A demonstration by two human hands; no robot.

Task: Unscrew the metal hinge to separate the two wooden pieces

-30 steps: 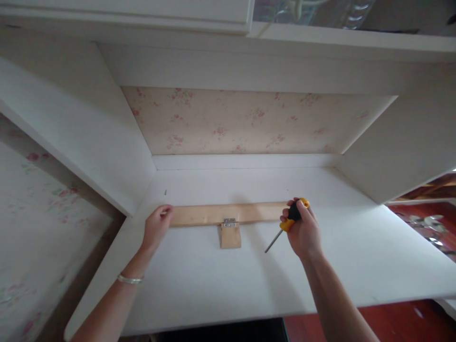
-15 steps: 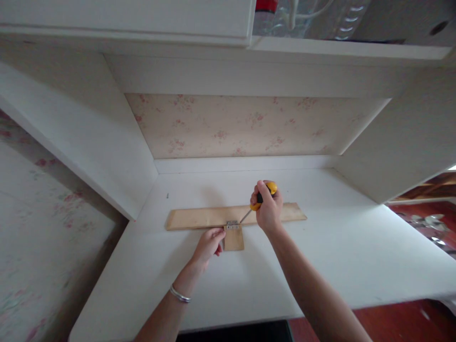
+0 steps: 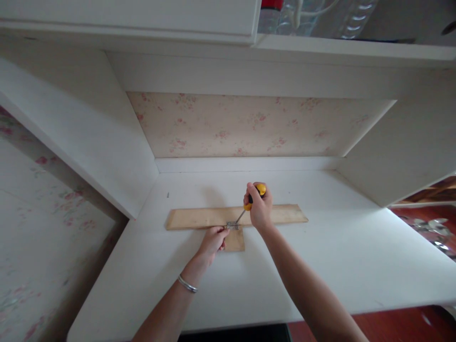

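I see my right hand (image 3: 261,212) gripping the screwdriver (image 3: 249,203), tip on the hinge (image 3: 232,225); my left hand (image 3: 213,240) pinches beside the hinge; fastening looks unfinished.

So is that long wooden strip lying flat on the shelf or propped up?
Flat. The long wooden strip lies with its broad face on the white shelf, the hinge at its near edge.

Single head-worn view, looking forward and down, close over a white desk (image 3: 320,266), shelf alcove behind
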